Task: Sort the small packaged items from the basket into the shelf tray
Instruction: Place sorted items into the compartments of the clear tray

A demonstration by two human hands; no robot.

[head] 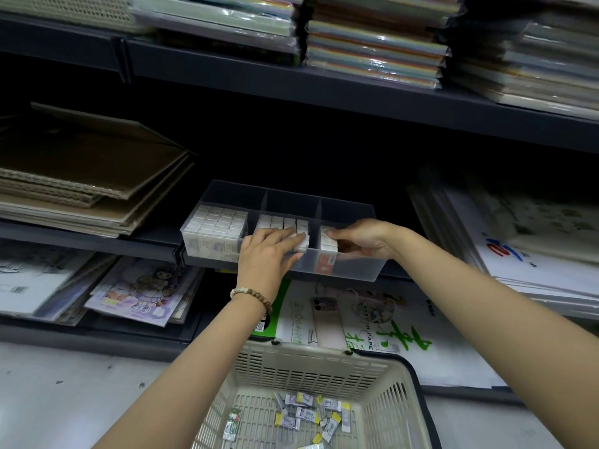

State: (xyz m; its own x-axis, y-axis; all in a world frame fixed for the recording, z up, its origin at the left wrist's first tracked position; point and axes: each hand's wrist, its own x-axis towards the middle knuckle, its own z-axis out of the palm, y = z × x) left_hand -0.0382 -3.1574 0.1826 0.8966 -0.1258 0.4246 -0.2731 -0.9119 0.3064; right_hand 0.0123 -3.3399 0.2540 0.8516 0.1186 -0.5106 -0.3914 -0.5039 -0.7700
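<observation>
A clear plastic tray (350, 205) with three compartments sits on the middle shelf. Its left compartment is packed with small white packaged items (218, 222). The middle one holds more, and the right one holds a short stack (329, 243). My left hand (269, 254) rests over the tray's front wall, fingertips pressing on the items in the middle compartment. My right hand (363, 239) is inside the right compartment, fingers closed around the short stack there. Below, a beige basket (291, 367) holds several loose small packets (306, 414).
Sketch pads and brown card sheets (87, 176) lie left of the tray, white paper packs (525, 241) to its right. Coloured paper stacks (372, 43) fill the shelf above. Illustrated pads (340, 315) lie on the lower shelf behind the basket. Pale floor (64, 393) at the left.
</observation>
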